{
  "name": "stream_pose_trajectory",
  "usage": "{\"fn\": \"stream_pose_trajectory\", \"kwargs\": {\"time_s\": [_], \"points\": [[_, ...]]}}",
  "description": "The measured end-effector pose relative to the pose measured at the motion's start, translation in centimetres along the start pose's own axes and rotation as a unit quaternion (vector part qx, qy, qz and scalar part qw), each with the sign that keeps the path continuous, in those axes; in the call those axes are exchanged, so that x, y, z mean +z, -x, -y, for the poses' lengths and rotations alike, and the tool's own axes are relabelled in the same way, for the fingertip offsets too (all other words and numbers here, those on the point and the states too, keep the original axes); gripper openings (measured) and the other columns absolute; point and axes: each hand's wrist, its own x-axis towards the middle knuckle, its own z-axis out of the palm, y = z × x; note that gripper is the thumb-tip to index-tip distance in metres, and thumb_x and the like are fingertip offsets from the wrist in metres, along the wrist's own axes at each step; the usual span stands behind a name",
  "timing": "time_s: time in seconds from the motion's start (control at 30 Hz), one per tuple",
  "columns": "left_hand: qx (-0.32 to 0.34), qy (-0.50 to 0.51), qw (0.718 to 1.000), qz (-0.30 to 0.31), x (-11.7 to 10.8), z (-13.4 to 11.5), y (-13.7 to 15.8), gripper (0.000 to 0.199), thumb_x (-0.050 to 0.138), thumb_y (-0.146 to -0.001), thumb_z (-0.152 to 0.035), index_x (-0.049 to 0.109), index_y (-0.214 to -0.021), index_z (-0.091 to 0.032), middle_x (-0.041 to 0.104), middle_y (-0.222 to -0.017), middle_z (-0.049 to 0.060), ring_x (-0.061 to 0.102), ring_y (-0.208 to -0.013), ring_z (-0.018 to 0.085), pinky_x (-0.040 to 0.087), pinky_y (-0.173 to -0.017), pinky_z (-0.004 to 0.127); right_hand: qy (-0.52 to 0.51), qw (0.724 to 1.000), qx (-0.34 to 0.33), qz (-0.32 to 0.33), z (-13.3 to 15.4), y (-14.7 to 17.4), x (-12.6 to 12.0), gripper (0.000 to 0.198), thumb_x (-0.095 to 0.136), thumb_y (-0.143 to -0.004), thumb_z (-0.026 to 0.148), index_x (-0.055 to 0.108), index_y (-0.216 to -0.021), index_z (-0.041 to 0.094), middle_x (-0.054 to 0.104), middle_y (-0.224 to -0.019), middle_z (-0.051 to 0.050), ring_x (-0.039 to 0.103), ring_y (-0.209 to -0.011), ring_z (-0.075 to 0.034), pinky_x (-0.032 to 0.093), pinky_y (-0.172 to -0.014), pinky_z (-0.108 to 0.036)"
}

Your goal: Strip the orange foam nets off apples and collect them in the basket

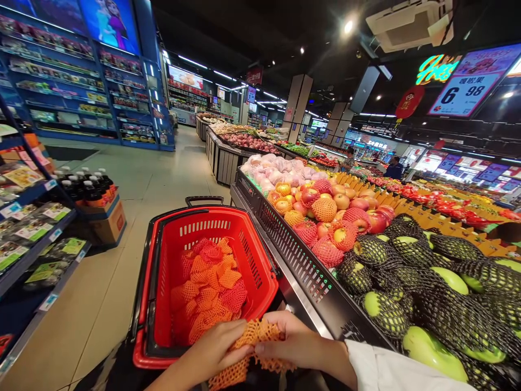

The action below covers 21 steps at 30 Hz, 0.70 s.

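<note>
Both of my hands are at the near edge of a red shopping basket. An orange foam fruit net is between them. My left hand has its fingers closed over the net's left part, and my right hand grips its right part with the thumb on top. Orange mesh also hangs below my left hand; I cannot make out whether it is one net or more. Several loose orange and red foam nets lie heaped inside the basket. Whether fruit is inside the held net does not show.
Right of the basket, a black-edged display crate holds apples in foam nets, pale wrapped fruit and green melons in black nets. On the left stand a shelf of packages and bottles on a carton. An aisle floor runs ahead.
</note>
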Motion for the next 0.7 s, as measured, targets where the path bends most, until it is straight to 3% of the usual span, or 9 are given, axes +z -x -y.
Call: {"fn": "stream_pose_trajectory", "kwargs": {"time_s": [0.1, 0.17, 0.23, 0.3, 0.33, 0.4, 0.5, 0.6, 0.7], "points": [[-0.012, -0.079, 0.994, 0.070, -1.7, 0.2, -0.8, 0.023, 0.069, -0.088, -0.042, 0.063, -0.091, -0.020, 0.069, -0.089, 0.003, 0.066, -0.077, 0.021, 0.042, -0.062, 0.026, 0.120, 0.992, 0.011, -0.026, -0.5, -0.1, -0.6, 0.048, 0.076, -0.073, 0.056, 0.065, -0.091, 0.013, 0.058, -0.077, 0.000, 0.048, -0.065, -0.010, 0.039, -0.063, -0.023], [-0.011, -0.153, 0.983, 0.102, -3.6, 0.4, -1.9, 0.018, 0.072, -0.086, -0.034, 0.062, -0.087, -0.020, 0.068, -0.088, 0.002, 0.064, -0.072, 0.021, 0.036, -0.058, 0.027, 0.335, 0.941, 0.038, -0.023, -1.1, 0.1, -1.3, 0.036, 0.070, -0.077, 0.051, 0.066, -0.084, 0.016, 0.058, -0.071, 0.000, 0.052, -0.064, -0.014, 0.042, -0.062, -0.027], [-0.007, -0.223, 0.968, 0.115, -5.9, 0.6, -3.5, 0.006, 0.060, -0.089, -0.013, 0.060, -0.088, -0.019, 0.066, -0.089, 0.002, 0.060, -0.068, 0.019, 0.031, -0.056, 0.028, 0.564, 0.819, 0.093, 0.038, -1.8, 0.4, -1.9, 0.025, 0.071, -0.074, 0.042, 0.064, -0.071, 0.018, 0.053, -0.060, 0.000, 0.057, -0.062, -0.020, 0.044, -0.060, -0.030], [0.005, -0.261, 0.961, 0.093, -8.2, 0.9, -5.9, 0.021, 0.047, -0.087, -0.001, 0.059, -0.088, -0.018, 0.063, -0.092, 0.004, 0.055, -0.068, 0.017, 0.030, -0.057, 0.028, 0.692, 0.686, 0.182, 0.131, -2.6, 0.8, -2.3, 0.024, 0.073, -0.070, 0.028, 0.055, -0.057, 0.019, 0.045, -0.047, 0.001, 0.059, -0.055, -0.023, 0.044, -0.054, -0.031], [0.018, -0.266, 0.961, 0.068, -9.1, 1.2, -7.3, 0.022, 0.044, -0.086, 0.000, 0.057, -0.088, -0.017, 0.061, -0.094, 0.005, 0.053, -0.070, 0.017, 0.032, -0.058, 0.027, 0.717, 0.636, 0.226, 0.173, -2.8, 0.9, -2.4, 0.030, 0.074, -0.068, 0.022, 0.049, -0.051, 0.019, 0.041, -0.042, 0.002, 0.058, -0.049, -0.023, 0.042, -0.049, -0.030], [0.047, -0.260, 0.965, -0.005, -10.6, 1.8, -10.5, 0.021, 0.040, -0.089, -0.003, 0.056, -0.085, -0.016, 0.058, -0.097, 0.008, 0.052, -0.079, 0.019, 0.038, -0.066, 0.027, 0.735, 0.581, 0.272, 0.218, -2.8, 1.2, -2.3, 0.035, 0.074, -0.064, 0.016, 0.045, -0.046, 0.018, 0.043, -0.037, 0.001, 0.056, -0.042, -0.022, 0.040, -0.043, -0.028], [0.077, -0.207, 0.972, -0.080, -11.5, 2.8, -15.8, 0.022, 0.037, -0.087, -0.003, 0.055, -0.082, -0.016, 0.057, -0.103, 0.011, 0.054, -0.092, 0.022, 0.045, -0.079, 0.031, 0.751, 0.583, 0.234, 0.204, -1.6, 1.2, -1.8, 0.011, 0.072, -0.072, 0.024, 0.066, -0.065, 0.017, 0.069, -0.062, -0.007, 0.068, -0.058, -0.027, 0.047, -0.048, -0.031], [0.046, -0.110, 0.985, -0.121, -10.9, 3.0, -21.2, 0.028, 0.042, -0.075, 0.004, 0.056, -0.086, -0.017, 0.061, -0.102, 0.008, 0.059, -0.097, 0.022, 0.047, -0.086, 0.032, 0.765, 0.593, 0.193, 0.161, -0.3, 1.0, -1.5, 0.025, 0.062, -0.087, 0.034, 0.074, -0.100, 0.016, 0.076, -0.092, -0.012, 0.073, -0.083, -0.031, 0.055, -0.064, -0.035], [-0.001, -0.061, 0.986, -0.156, -9.3, 2.3, -26.4, 0.029, 0.045, -0.079, 0.000, 0.059, -0.098, -0.017, 0.067, -0.105, 0.007, 0.062, -0.103, 0.021, 0.048, -0.094, 0.033, 0.768, 0.589, 0.200, 0.149, -0.7, 0.6, -2.0, 0.028, 0.068, -0.084, 0.037, 0.076, -0.100, 0.015, 0.077, -0.093, -0.013, 0.074, -0.087, -0.032, 0.058, -0.070, -0.038]]}}
